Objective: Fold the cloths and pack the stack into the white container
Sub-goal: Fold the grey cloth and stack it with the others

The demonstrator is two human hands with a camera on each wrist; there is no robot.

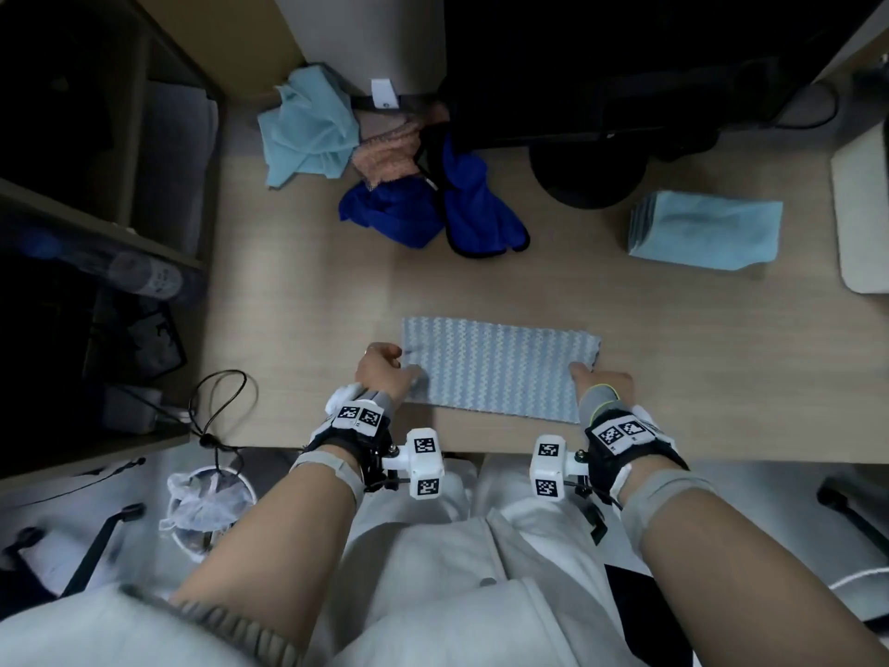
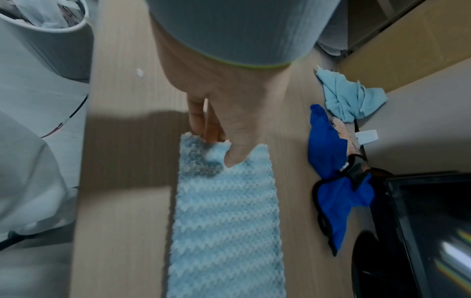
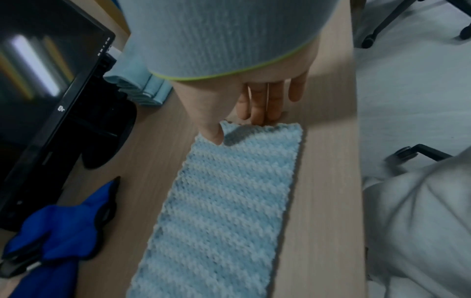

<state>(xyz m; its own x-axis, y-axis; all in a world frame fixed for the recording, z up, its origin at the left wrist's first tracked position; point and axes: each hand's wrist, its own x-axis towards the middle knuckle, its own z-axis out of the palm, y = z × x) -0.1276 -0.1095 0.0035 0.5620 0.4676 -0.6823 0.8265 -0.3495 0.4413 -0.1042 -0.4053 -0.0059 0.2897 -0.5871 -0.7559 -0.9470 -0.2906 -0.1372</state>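
The zigzag cloth is lying flat on the desk, near the front edge, as a long strip folded once. The left hand is sitting at its left end and the right hand at its right end.

The head view is showing both hands together, but the fingers are too small there to read well. The left wrist view is giving more: the thumb is lying on top of the cloth's end and the other fingers are going under the edge, so the left hand is pinching the cloth there, and the fabric is bunching a little around the thumb. The right wrist view is showing the right thumb pressing down on the far corner of the cloth, while the other fingers are hanging nearly straight and close together, with their tips at the end edge; whether they are going under the cloth, I cannot tell.

Only the head view is showing the folded stack of light blue cloths at the right, just beside the white container, and the unfolded pile at the back: a light blue cloth, a pink cloth and a dark blue cloth. Both forearms are reaching forward over the desk edge.
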